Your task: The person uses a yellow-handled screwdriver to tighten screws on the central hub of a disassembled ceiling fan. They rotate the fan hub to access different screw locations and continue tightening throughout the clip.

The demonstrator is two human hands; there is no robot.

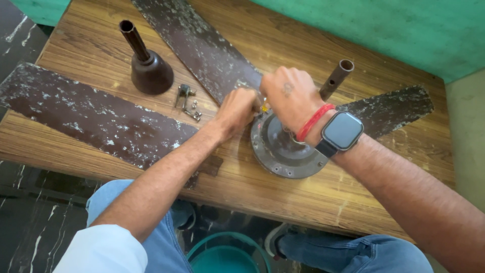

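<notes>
I am looking down at a wooden table [313, 194] where a brown ceiling fan is lying dismantled. My left hand [236, 110] is curling its fingers closed at the top rim of the round fan motor housing [283, 151], pinching something small there; I cannot tell exactly what it is gripping. My right hand [289, 96] is pressing down just beside it, fingers bent and closed over the same spot on the housing, with a small yellow piece [264, 107] showing between the two hands. A red band [314, 121] and a smartwatch [341, 132] are sitting on the right wrist.

The motor housing is resting toward the near edge of the table, right of its middle. Three worn, speckled fan blades are spreading out from it: one [91, 119] toward the left edge, one [197, 45] toward the far edge, and one [394, 106] toward the right edge. A brown downrod pipe [337, 78] is rising just behind my right hand. A bell-shaped canopy cover [149, 71] is standing near the far left corner, and loose screws and a clip [188, 103] are lying between it and my left hand. A green bucket [227, 255] is sitting on the floor below the near edge.
</notes>
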